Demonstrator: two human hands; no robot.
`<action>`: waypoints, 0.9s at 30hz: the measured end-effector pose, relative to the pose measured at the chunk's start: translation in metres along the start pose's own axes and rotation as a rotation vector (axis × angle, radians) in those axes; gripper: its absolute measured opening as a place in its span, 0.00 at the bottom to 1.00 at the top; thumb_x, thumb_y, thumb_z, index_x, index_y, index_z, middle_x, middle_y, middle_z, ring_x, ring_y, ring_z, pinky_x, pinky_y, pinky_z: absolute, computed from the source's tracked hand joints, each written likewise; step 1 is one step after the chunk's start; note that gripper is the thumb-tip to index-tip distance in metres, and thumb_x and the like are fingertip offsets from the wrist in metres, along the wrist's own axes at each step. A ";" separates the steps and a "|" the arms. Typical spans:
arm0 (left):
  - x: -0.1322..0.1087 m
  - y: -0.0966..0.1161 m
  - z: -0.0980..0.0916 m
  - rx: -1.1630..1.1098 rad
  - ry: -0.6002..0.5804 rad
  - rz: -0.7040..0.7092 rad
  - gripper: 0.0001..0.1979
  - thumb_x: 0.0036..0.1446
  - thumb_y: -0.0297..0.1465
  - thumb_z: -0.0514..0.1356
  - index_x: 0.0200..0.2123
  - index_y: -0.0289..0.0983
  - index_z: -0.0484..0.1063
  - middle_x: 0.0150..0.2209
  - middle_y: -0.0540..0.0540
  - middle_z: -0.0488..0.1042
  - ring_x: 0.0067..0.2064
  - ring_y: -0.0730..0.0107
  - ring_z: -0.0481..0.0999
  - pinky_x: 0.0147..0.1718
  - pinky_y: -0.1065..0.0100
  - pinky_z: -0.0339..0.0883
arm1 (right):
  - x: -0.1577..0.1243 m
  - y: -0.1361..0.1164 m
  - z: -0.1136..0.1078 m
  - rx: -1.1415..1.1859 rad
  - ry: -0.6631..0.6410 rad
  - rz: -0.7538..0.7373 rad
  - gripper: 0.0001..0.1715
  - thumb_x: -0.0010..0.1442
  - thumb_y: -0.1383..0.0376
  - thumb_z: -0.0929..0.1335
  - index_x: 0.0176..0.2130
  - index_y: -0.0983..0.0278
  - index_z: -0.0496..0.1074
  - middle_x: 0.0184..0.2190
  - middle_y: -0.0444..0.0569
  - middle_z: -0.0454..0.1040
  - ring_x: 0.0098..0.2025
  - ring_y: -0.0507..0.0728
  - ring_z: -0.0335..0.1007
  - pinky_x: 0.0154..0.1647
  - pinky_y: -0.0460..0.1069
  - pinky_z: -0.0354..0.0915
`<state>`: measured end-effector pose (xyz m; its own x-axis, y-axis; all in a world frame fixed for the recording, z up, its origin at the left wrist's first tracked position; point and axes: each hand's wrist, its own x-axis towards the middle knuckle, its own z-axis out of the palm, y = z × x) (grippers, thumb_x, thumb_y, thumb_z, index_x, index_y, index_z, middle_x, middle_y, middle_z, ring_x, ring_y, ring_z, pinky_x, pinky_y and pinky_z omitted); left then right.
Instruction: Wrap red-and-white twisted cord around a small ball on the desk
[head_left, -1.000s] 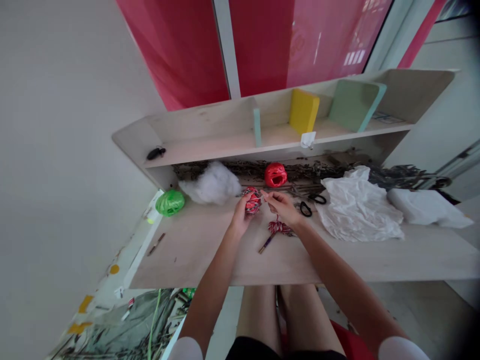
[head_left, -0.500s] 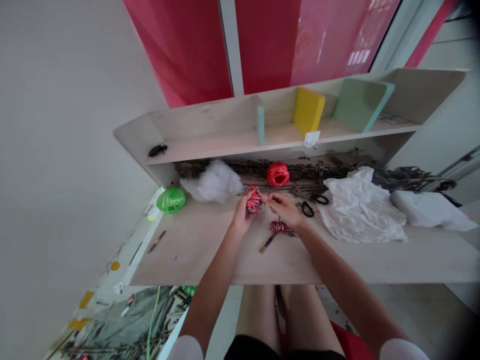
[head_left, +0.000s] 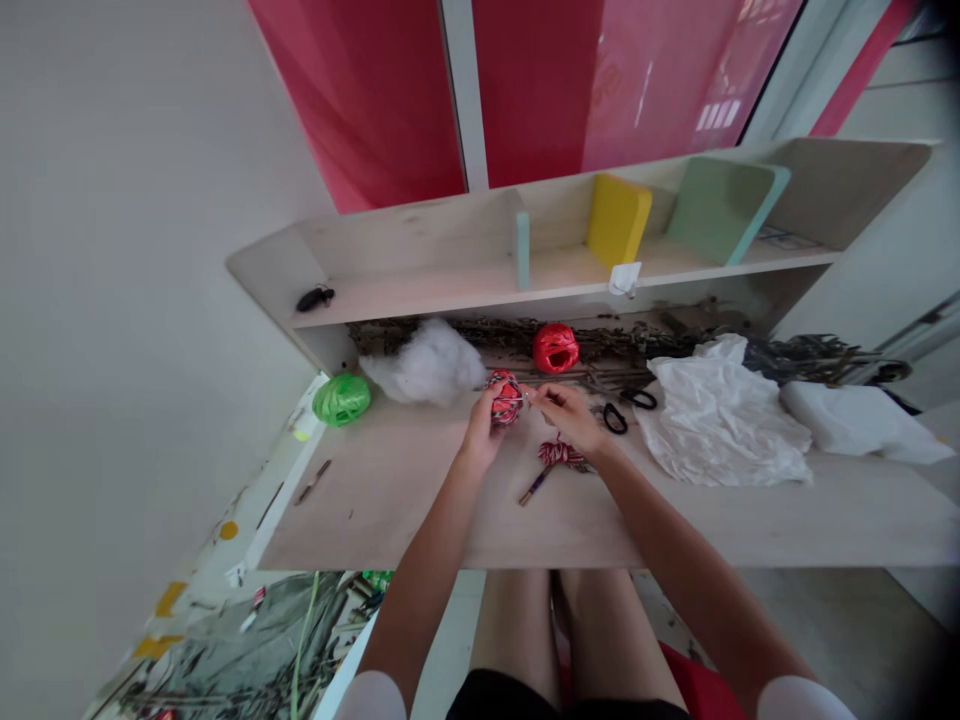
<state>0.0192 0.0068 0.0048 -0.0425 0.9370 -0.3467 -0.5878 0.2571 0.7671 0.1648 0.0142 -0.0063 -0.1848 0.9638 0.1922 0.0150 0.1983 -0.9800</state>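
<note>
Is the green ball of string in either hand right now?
No, the green ball lies on the table with neither hand touching it; the left hand holds a red-and-white ball instead.

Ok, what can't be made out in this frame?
Head view:
Ball: near side hidden by the left hand holding it.
Strand pinched by the right hand: too thin to identify.
Black thing on the shelf: too small to name.
Heap under the desk: blurred, cut off by the bottom edge.
</note>
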 end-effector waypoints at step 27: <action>-0.008 0.008 0.003 -0.210 -0.134 -0.168 0.19 0.60 0.41 0.52 0.47 0.37 0.72 0.34 0.46 0.78 0.32 0.67 0.76 0.30 0.67 0.70 | 0.003 0.000 -0.001 0.138 0.122 0.097 0.29 0.41 0.42 0.73 0.22 0.62 0.63 0.15 0.36 0.55 0.17 0.46 0.45 0.17 0.45 0.43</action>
<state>0.0175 0.0025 0.0157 0.1682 0.9120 -0.3740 -0.7326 0.3695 0.5717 0.1651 0.0170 -0.0060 -0.0683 0.9933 0.0929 -0.1092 0.0851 -0.9904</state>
